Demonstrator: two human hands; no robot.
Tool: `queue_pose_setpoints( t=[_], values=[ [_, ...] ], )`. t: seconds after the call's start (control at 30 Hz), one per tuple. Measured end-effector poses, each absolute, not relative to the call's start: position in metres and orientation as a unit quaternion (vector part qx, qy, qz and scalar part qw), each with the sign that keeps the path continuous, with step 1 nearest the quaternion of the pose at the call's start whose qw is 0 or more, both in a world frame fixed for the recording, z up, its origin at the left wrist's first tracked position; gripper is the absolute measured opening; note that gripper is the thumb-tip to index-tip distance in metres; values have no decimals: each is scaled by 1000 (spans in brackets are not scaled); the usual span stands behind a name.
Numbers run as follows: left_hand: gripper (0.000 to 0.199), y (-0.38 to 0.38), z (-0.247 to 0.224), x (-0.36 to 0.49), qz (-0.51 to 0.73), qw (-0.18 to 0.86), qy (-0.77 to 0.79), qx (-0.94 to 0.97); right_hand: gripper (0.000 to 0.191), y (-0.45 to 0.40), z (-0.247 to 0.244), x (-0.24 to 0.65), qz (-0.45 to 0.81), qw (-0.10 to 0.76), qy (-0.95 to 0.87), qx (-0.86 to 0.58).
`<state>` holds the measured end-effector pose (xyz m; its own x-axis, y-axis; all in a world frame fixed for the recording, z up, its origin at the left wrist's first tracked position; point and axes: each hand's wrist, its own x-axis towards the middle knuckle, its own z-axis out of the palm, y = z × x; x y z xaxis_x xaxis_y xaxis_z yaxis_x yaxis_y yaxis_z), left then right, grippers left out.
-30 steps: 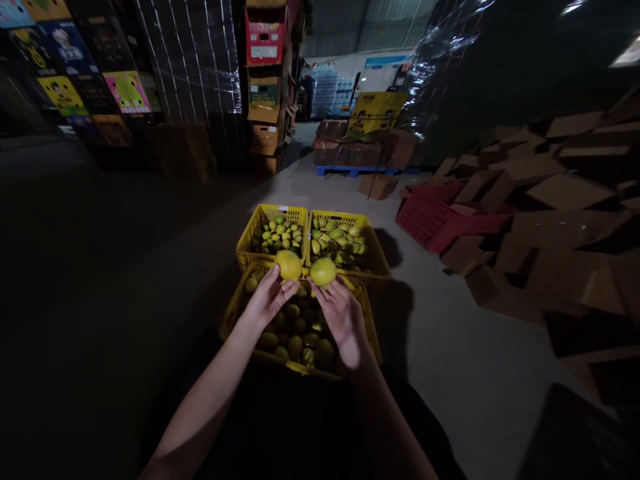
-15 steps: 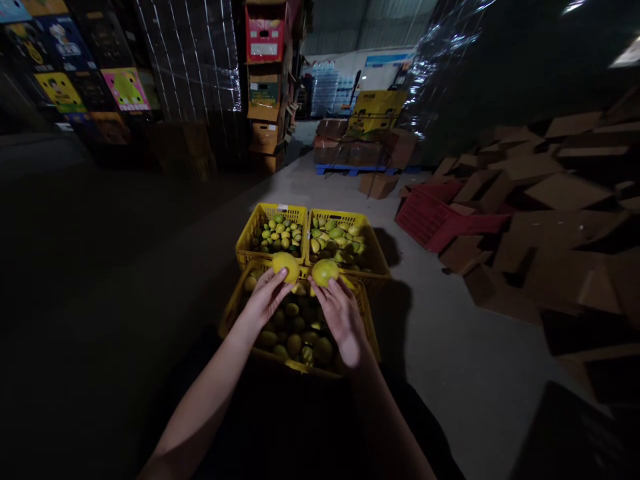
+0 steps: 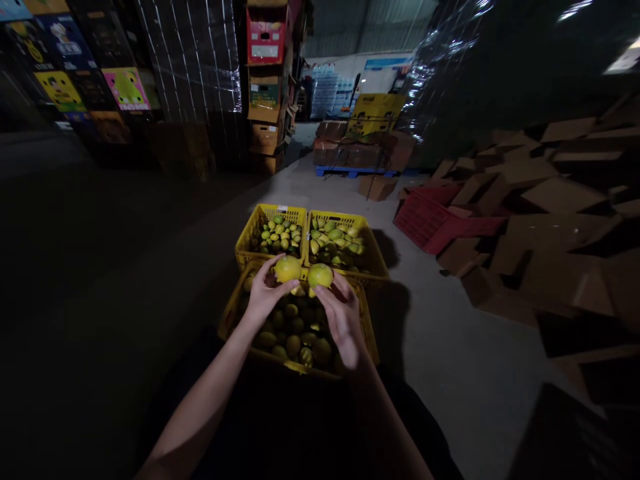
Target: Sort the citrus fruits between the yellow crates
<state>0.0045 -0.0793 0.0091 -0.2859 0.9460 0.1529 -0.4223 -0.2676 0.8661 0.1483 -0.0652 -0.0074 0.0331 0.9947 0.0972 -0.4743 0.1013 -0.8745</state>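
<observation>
My left hand (image 3: 264, 295) is closed around a yellow lemon (image 3: 289, 269), thumb below and fingers behind its left side. In my right hand (image 3: 343, 308) a greener lemon (image 3: 320, 275) is pinched between thumb and fingers. The two lemons are side by side, a small gap between them, above the far part of the front yellow crate (image 3: 374, 337). Shaded yellow-green fruit lies inside that crate. Behind it, the left yellow crate (image 3: 243, 235) holds small green and yellow lemons, and the right yellow crate (image 3: 379, 248) holds larger, paler ones.
Cardboard boxes (image 3: 545, 227) lie heaped on the right beside a red crate (image 3: 425, 219). Ahead, a blue pallet (image 3: 350, 171) carries cartons and a yellow box (image 3: 375, 112). Stacked cartons (image 3: 264, 100) and printed boxes (image 3: 125, 89) stand at the back left. Grey floor surrounds the crates.
Both lemons have been turned in my fingers. My left thumb has shifted from the lemon's face to underneath it, and the right lemon has moved slightly left, nearer the other.
</observation>
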Motion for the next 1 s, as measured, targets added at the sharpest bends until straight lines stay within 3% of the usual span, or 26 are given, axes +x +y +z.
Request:
queue_pose_setpoints(
  t=[0.2,0.33,0.53,0.63,0.77,0.87,1.0],
  values=[
    [30,-75,8,-2,672,644,291,222,23,-66,-6,148,615,632,-358,-308],
    [37,-73,12,-4,652,687,275,164,19,-64,-12,148,630,628,-345,-299],
    [40,-72,14,-2,627,700,309,147,16,-61,-16,147,651,619,-324,-297],
    [51,-70,11,-3,596,713,337,150,14,-61,-16,146,667,609,-301,-306],
    [59,-67,6,-1,569,725,350,169,30,-62,-14,146,700,556,-317,-316],
    [54,-65,4,6,604,709,318,178,38,-62,-11,145,701,541,-331,-325],
    [33,-67,5,14,714,577,318,237,26,-63,-11,144,656,587,-337,-335]
  ],
)
